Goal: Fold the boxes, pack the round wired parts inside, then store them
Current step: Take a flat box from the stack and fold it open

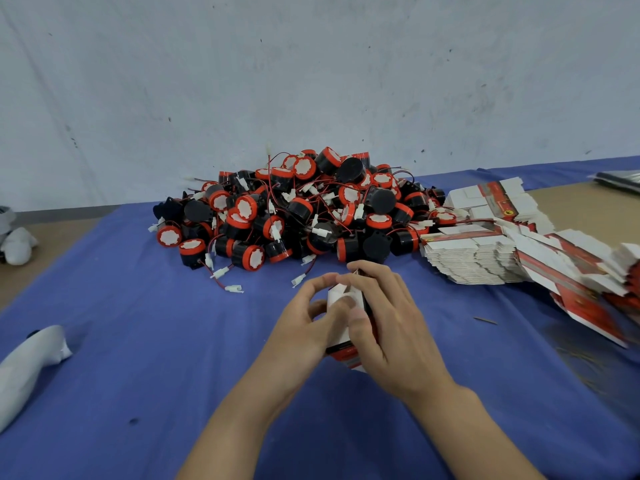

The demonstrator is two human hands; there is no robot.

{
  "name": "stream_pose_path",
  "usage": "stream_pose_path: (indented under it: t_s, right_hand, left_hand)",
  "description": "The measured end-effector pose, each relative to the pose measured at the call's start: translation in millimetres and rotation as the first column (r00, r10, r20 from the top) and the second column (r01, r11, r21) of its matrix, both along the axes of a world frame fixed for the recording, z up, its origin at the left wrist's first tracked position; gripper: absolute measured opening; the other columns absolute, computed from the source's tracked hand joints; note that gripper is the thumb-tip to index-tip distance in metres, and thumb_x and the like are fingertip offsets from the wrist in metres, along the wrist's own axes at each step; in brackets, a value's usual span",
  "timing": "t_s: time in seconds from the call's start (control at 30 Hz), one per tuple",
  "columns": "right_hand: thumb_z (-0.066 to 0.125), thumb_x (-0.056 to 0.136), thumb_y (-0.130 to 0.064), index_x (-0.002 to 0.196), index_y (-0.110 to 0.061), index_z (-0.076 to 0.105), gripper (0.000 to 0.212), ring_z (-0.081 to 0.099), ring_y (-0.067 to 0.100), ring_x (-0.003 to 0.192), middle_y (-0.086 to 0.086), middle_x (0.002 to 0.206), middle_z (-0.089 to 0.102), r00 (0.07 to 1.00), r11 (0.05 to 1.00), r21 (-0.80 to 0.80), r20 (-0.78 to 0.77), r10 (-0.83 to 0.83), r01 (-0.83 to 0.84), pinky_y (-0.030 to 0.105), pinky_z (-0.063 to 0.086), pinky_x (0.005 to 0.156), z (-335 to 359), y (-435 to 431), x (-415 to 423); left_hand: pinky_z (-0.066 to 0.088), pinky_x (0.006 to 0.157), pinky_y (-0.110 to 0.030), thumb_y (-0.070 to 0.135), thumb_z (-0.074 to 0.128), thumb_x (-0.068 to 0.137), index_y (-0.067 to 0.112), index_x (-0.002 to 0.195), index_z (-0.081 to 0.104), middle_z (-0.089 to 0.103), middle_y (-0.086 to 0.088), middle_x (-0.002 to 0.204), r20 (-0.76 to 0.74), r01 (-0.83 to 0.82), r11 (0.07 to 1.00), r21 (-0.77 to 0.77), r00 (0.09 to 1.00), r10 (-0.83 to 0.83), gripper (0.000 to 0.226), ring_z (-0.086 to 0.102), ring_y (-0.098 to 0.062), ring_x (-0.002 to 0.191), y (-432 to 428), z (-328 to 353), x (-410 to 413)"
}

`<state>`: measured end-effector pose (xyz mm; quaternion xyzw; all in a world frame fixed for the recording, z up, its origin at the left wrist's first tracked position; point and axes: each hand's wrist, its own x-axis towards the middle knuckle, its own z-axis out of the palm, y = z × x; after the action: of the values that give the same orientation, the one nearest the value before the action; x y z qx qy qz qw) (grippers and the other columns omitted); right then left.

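From the head camera, both hands meet over the blue cloth [138, 341], working a small box [341, 296] held just above it, in front of the heap of round wired parts [294, 209]. The left hand [304, 317] curls round the box's left side, its fingertips pinching near the white top flap. The right hand [384, 327] wraps the top and right side, its thumb pressed onto that flap. The red printed end of the box shows below the palms. Whether a part already sits inside cannot be told (the hands cover the opening). A stack of flat boxes [485, 251] lies to the right, touching the heap's edge.

The step looks like closing or tucking a flap. Squeezing too hard from both sides could buckle the thin card walls. A flap pushed in crooked may crease or spring back open. If a wire trails out, it could get caught under the flap.
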<state>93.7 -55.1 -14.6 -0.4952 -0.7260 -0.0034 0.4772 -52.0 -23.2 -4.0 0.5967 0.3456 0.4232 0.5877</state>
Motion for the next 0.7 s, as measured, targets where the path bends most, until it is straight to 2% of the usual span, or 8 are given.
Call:
stream_pose_path:
  t_s: [0.13, 0.23, 0.4, 0.53, 0.6, 0.7]
  right_hand:
    - [0.034, 0.100, -0.040, 0.133, -0.019, 0.061, 0.048, 0.045, 0.013, 0.133, -0.005, 0.140, 0.050, 0.999, 1.000, -0.009, 0.048, -0.009, 0.010, 0.035, 0.045, 0.104, -1.6, -0.2, -0.9]
    - [0.036, 0.099, -0.039, 0.132, -0.017, 0.063, 0.049, 0.048, 0.015, 0.131, -0.002, 0.140, 0.053, 0.997, 1.000, -0.003, 0.068, -0.020, 0.020, 0.036, 0.045, 0.104, -2.9, 0.5, -2.6]
    - [0.033, 0.101, -0.041, 0.132, -0.021, 0.060, 0.046, 0.046, 0.014, 0.133, -0.005, 0.142, 0.049, 1.000, 1.000, 0.003, 0.011, -0.019, 0.019, 0.041, 0.046, 0.103, -2.6, 2.5, -1.4]
    - [0.032, 0.102, -0.041, 0.133, -0.026, 0.054, 0.041, 0.045, 0.009, 0.131, -0.010, 0.141, 0.046, 0.999, 0.998, 0.066, -0.044, -0.020, 0.023, 0.030, 0.043, 0.100, -0.1, 4.0, 1.3]
    - [0.031, 0.102, -0.043, 0.134, -0.028, 0.051, 0.040, 0.045, 0.007, 0.131, -0.012, 0.142, 0.045, 0.999, 0.998, 0.066, -0.048, -0.011, 0.014, 0.023, 0.041, 0.100, -0.4, 4.2, 2.4]
    - [0.032, 0.102, -0.042, 0.134, -0.025, 0.053, 0.041, 0.045, 0.010, 0.132, -0.009, 0.143, 0.046, 0.999, 0.999, 0.050, -0.034, -0.016, 0.017, 0.019, 0.038, 0.102, -3.4, 4.0, 2.6]
  left_hand:
    - [0.059, 0.070, -0.026, 0.021, 0.068, 0.093, 0.040, 0.117, 0.059, 0.075, -0.001, 0.102, -0.043, -0.010, 0.999, 0.049, 0.999, 0.013, 0.031, 0.074, -0.017, 0.090, 0.7, -1.1, 2.1]
    - [0.056, 0.067, -0.022, 0.013, 0.068, 0.092, 0.038, 0.118, 0.059, 0.073, -0.005, 0.105, -0.059, -0.026, 0.998, 0.050, 0.998, 0.029, 0.037, 0.073, -0.016, 0.089, 1.5, -1.5, 3.3]
    - [0.058, 0.078, -0.032, 0.027, 0.062, 0.098, 0.034, 0.127, 0.057, 0.073, 0.000, 0.114, 0.022, -0.003, 1.000, -0.029, 1.000, 0.004, 0.031, 0.072, -0.020, 0.101, -0.9, 2.0, 2.7]
    - [0.058, 0.086, -0.043, 0.020, 0.054, 0.102, 0.022, 0.134, 0.058, 0.071, -0.007, 0.121, 0.181, 0.017, 0.987, -0.159, 0.983, 0.012, 0.032, 0.069, -0.028, 0.110, 1.0, 6.0, 0.1]
    - [0.057, 0.089, -0.047, 0.018, 0.054, 0.102, 0.022, 0.135, 0.057, 0.071, -0.008, 0.119, 0.168, 0.010, 0.991, -0.136, 0.986, 0.013, 0.033, 0.068, -0.031, 0.111, 1.5, 5.1, -1.0]
    - [0.056, 0.093, -0.052, 0.021, 0.055, 0.102, 0.031, 0.133, 0.056, 0.072, -0.007, 0.116, 0.064, -0.043, 0.998, -0.040, 0.997, 0.046, 0.033, 0.069, -0.030, 0.109, 0.8, 3.2, -0.3]
